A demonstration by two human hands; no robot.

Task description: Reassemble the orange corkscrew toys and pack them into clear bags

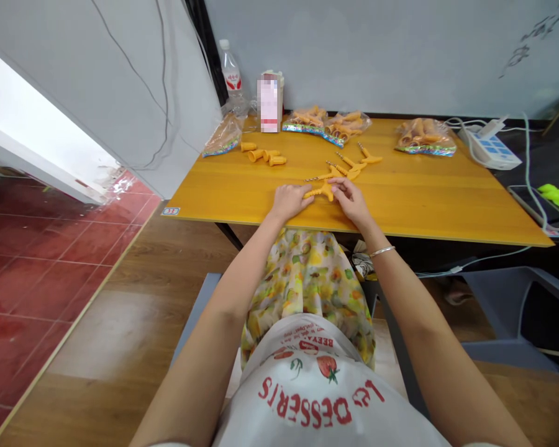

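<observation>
An orange plastic T-handled tool (325,191) lies low over the table's front part, held between both hands. My left hand (287,202) pinches the end of its ridged shaft. My right hand (349,200) is closed around the wing-shaped handle end, fingertips on it. Just behind are several similar orange T-handled tools (354,169) with thin metal spiral tips pointing left. Farther back on the left lie several short orange sleeves (256,155). Whether a metal tip is inside the held shaft is hidden by my left fingers.
Clear bags of orange parts (347,126) sit along the back, with another bag (426,136) to the right. A mostly flattened bag (222,135), a bottle (231,71) and an upright phone (269,102) stand back left. A power strip (491,149) with cables occupies the right end.
</observation>
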